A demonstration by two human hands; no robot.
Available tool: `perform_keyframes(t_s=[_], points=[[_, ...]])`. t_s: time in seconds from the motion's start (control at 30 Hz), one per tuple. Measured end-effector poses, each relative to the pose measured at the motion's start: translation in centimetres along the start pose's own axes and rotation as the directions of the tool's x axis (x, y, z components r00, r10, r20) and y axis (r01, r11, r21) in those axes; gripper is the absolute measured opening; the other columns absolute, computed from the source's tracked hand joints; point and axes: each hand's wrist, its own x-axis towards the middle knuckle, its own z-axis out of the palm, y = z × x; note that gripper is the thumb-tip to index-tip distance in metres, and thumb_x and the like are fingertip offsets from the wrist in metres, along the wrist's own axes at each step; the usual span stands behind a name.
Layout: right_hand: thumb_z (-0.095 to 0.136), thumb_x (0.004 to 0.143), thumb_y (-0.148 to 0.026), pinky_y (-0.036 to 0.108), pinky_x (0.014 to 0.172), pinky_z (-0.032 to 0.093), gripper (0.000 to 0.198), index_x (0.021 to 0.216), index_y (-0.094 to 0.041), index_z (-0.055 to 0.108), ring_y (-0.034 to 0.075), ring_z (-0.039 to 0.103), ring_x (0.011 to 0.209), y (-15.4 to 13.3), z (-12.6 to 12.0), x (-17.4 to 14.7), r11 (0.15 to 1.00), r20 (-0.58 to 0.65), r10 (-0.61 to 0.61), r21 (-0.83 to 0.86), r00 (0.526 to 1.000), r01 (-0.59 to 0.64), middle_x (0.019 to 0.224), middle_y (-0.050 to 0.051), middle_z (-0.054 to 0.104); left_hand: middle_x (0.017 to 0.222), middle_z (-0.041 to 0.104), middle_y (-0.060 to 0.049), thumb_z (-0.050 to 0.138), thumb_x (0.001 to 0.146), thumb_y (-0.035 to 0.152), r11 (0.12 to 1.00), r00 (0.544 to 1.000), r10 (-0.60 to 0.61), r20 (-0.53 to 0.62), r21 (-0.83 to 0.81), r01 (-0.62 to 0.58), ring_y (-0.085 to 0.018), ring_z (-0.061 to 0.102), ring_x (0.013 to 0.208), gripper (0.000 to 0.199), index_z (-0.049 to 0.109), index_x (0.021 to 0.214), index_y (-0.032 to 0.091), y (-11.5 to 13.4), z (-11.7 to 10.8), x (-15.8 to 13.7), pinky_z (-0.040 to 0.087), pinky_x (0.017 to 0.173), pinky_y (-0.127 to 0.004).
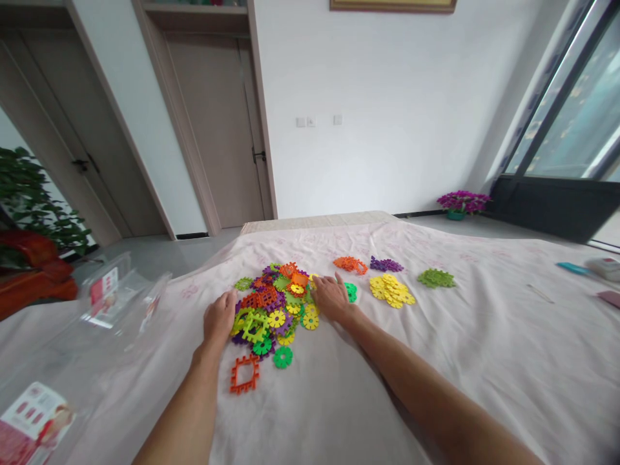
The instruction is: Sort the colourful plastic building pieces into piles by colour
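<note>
A mixed heap of plastic interlocking pieces point(278, 303) lies on the pale cloth between my hands. It holds orange and lime square frames and yellow, green and purple notched discs. My left hand point(220, 318) rests against the heap's left side, its fingertips partly hidden. On the right edge, my right hand point(333, 298) lies palm down with fingers apart, close to a yellow disc point(314, 278). Green discs point(351, 292) show just beyond that hand. Nearer to me are a loose orange square frame point(245, 374) and a single green disc point(283, 357).
Sorted piles stand right of the heap: orange point(349, 264), purple point(386, 264), yellow point(392, 290) and lime point(436, 278) pieces. Clear plastic packaging point(111, 297) lies at left. A thin stick point(540, 293) and a blue item point(573, 267) are far right on the cloth point(484, 336).
</note>
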Motion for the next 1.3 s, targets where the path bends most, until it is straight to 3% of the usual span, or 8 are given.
perform_keyframes(t_s=[0.17, 0.4, 0.6, 0.8, 0.97, 1.1, 1.3], points=[[0.039, 0.101, -0.031, 0.041, 0.112, 0.019, 0.032, 0.105, -0.023, 0.070, 0.022, 0.061, 0.109, -0.8, 0.4, -0.5, 0.999, -0.020, 0.014, 0.049, 1.000, -0.013, 0.112, 0.007, 0.071, 0.122, 0.071, -0.008, 0.033, 0.098, 0.038, 0.992, 0.993, 0.114, 0.029, 0.060, -0.116, -0.022, 0.064, 0.112, 0.044, 0.071, 0.112, 0.022, 0.5, 0.4, 0.0, 0.043, 0.096, -0.031], [0.044, 0.100, -0.036, 0.033, 0.094, 0.032, 0.030, 0.112, -0.026, 0.070, 0.020, 0.059, 0.105, -0.3, -0.7, -1.7, 0.995, -0.097, -0.007, 0.094, 0.995, 0.016, 0.111, 0.005, 0.071, 0.121, 0.071, -0.005, 0.039, 0.094, 0.034, 0.985, 0.988, 0.153, 0.015, 0.081, -0.154, -0.021, 0.063, 0.112, 0.039, 0.072, 0.112, 0.023, 0.3, 0.8, 0.2, 0.044, 0.098, -0.031], [0.061, 0.089, -0.051, 0.034, 0.087, 0.032, 0.030, 0.103, -0.027, 0.073, 0.023, 0.054, 0.103, 0.4, -1.4, -2.1, 0.997, -0.084, -0.019, 0.076, 0.996, 0.026, 0.106, 0.005, 0.069, 0.120, 0.071, -0.004, 0.039, 0.094, 0.035, 0.982, 0.986, 0.165, 0.007, 0.093, -0.165, -0.020, 0.063, 0.111, 0.039, 0.073, 0.111, 0.024, 0.0, 1.2, 0.4, 0.045, 0.097, -0.030], [0.070, 0.082, -0.047, 0.033, 0.083, 0.034, 0.028, 0.096, -0.024, 0.070, 0.022, 0.054, 0.099, 0.4, -1.6, -2.1, 0.988, -0.143, -0.008, 0.152, 0.990, 0.029, 0.100, 0.005, 0.068, 0.120, 0.071, -0.004, 0.037, 0.095, 0.035, 0.978, 0.983, 0.186, 0.002, 0.091, -0.185, -0.020, 0.064, 0.112, 0.040, 0.073, 0.110, 0.024, -0.1, 1.2, 0.4, 0.045, 0.098, -0.030], [0.065, 0.087, -0.036, 0.027, 0.073, 0.036, 0.015, 0.091, -0.021, 0.067, 0.016, 0.057, 0.083, 0.8, -1.5, -1.9, 0.959, -0.163, 0.000, 0.281, 0.987, 0.047, 0.090, 0.002, 0.067, 0.122, 0.070, -0.004, 0.037, 0.095, 0.036, 0.980, 0.986, 0.166, 0.013, 0.106, -0.167, -0.020, 0.063, 0.113, 0.041, 0.072, 0.111, 0.024, 0.2, 0.9, 0.2, 0.045, 0.098, -0.030], [0.060, 0.087, -0.032, 0.024, 0.066, 0.037, 0.013, 0.089, -0.021, 0.067, 0.013, 0.058, 0.072, 2.0, -1.0, -1.4, 0.892, -0.234, 0.089, 0.452, 0.968, 0.027, 0.083, 0.000, 0.066, 0.122, 0.070, -0.004, 0.035, 0.095, 0.035, 0.979, 0.986, 0.169, 0.019, 0.114, -0.170, -0.020, 0.063, 0.113, 0.042, 0.072, 0.112, 0.023, 0.5, 0.7, 0.0, 0.044, 0.100, -0.030], [0.052, 0.087, -0.035, 0.029, 0.074, 0.047, 0.028, 0.099, -0.017, 0.070, 0.018, 0.060, 0.075, 5.2, 0.6, 0.2, 0.791, -0.387, 0.295, 0.612, 0.874, 0.004, 0.086, 0.005, 0.070, 0.124, 0.069, -0.005, 0.036, 0.094, 0.035, 0.980, 0.986, 0.166, 0.027, 0.103, -0.168, -0.020, 0.062, 0.115, 0.042, 0.072, 0.112, 0.023, 0.4, 0.8, 0.1, 0.044, 0.100, -0.030]])
